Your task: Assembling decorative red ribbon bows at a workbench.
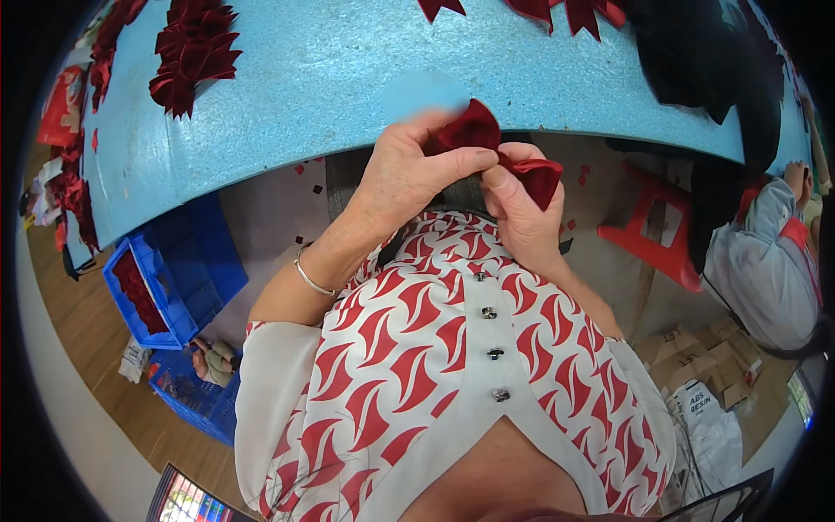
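Observation:
A dark red velvet bow is held between my two hands, just off the near edge of the blue table. My left hand grips its left loop, the thumb pressing toward the bow's middle. My right hand pinches it close to the centre, and the right loop sticks out past those fingers. Both thumb tips nearly meet at the knot, so the very middle of the bow is partly hidden. The fingertips behind the left loop are blurred.
Piled dark red bows lie on the table's far left. Black cloth covers its right side. Blue crates stand at lower left, a red stool to the right. A person in grey sleeves sits beyond, near cardboard boxes.

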The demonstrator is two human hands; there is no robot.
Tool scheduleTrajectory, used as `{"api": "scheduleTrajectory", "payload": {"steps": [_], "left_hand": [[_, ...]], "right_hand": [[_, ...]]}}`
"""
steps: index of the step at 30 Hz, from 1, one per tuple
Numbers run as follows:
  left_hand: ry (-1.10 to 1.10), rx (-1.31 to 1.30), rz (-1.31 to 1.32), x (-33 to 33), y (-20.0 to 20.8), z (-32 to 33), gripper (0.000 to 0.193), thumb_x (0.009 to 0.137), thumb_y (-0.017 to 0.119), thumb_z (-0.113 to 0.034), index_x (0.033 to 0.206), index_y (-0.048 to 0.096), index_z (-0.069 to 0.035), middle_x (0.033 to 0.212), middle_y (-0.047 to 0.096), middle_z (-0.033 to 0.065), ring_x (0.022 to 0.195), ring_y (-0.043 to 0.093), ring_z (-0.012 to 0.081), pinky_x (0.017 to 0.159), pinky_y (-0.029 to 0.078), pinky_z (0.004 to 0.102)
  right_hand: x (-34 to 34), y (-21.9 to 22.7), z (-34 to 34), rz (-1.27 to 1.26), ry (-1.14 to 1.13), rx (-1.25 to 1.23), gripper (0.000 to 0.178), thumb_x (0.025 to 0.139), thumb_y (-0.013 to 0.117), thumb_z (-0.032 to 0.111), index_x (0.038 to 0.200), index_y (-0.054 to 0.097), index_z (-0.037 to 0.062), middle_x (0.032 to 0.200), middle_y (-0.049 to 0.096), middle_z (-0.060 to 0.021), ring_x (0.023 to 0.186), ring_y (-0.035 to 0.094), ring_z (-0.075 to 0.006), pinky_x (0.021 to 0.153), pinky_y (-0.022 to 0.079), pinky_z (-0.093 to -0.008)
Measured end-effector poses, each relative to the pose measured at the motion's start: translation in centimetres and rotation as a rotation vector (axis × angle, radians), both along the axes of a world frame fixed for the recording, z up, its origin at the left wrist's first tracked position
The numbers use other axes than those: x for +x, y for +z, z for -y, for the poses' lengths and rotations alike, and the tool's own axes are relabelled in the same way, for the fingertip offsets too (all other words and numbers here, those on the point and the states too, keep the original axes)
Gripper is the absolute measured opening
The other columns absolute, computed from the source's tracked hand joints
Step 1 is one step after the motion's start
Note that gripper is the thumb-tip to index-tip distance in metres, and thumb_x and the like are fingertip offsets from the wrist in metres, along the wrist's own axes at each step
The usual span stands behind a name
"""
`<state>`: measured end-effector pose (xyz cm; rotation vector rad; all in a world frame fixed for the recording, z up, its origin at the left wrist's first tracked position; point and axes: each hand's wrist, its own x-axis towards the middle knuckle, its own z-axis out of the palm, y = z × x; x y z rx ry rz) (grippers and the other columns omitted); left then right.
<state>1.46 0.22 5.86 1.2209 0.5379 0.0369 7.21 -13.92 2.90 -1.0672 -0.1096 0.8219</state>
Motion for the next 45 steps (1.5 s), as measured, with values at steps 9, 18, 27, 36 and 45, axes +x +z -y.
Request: {"api": "scheduleTrajectory", "payload": {"steps": [9, 18, 27, 36, 45], "left_hand": [[0.046, 0.314, -0.023, -0.4, -0.3, -1.1, 0.017, 0.082, 0.059, -0.015, 0.087, 0.06, 0.002, 0.079, 0.061, 0.0038, 0.07, 0.055, 0.0078, 0.061, 0.045, 0.0212], [0.034, -0.451, -0.019, 0.4, 0.3, -2.2, 0.012, 0.082, 0.056, -0.007, 0.09, 0.06, 0.0, 0.083, 0.062, 0.0044, 0.073, 0.058, 0.0091, 0.066, 0.048, 0.0228], [-0.196, 0.085, -0.082, 1.4, 1.2, -2.1, 0.006, 0.078, 0.061, -0.007, 0.081, 0.063, -0.002, 0.076, 0.061, 0.0016, 0.07, 0.057, 0.008, 0.063, 0.046, 0.0212], [-0.24, 0.132, 0.018, 2.8, -0.7, -1.7, 0.01, 0.081, 0.058, -0.007, 0.08, 0.064, 0.001, 0.072, 0.062, 0.0008, 0.066, 0.055, 0.0055, 0.061, 0.045, 0.0194], [-0.101, 0.244, 0.053, 3.5, -0.3, -1.5, 0.013, 0.085, 0.054, -0.009, 0.089, 0.063, 0.0, 0.077, 0.062, 0.0012, 0.068, 0.055, 0.005, 0.061, 0.045, 0.018]], "right_hand": [[0.1, -0.9, 0.0, 0.543, 0.017, -0.142, 0.019, 0.078, 0.063, 0.005, 0.094, 0.053, 0.0032, 0.076, 0.053, -0.0013, 0.056, 0.042, -0.0051, 0.049, 0.033, -0.0188], [0.6, 0.9, 0.6, -0.064, 0.127, -0.05, 0.014, 0.078, 0.063, 0.005, 0.089, 0.055, 0.0032, 0.072, 0.052, -0.0002, 0.055, 0.04, -0.0032, 0.05, 0.033, -0.0181], [1.0, 0.3, 0.7, 0.195, 0.088, -0.058, 0.013, 0.077, 0.063, 0.004, 0.088, 0.056, 0.0026, 0.075, 0.054, 0.0013, 0.066, 0.047, -0.0041, 0.059, 0.038, -0.0184], [1.7, -0.7, 1.7, 0.377, 0.124, -0.043, 0.01, 0.079, 0.061, 0.002, 0.087, 0.056, 0.0027, 0.077, 0.055, 0.0004, 0.07, 0.049, -0.0054, 0.063, 0.04, -0.0193], [2.1, -0.7, 1.5, -0.098, 0.012, 0.073, 0.017, 0.084, 0.058, 0.015, 0.095, 0.055, 0.003, 0.079, 0.056, -0.0016, 0.071, 0.051, -0.0066, 0.059, 0.039, -0.02]]}}
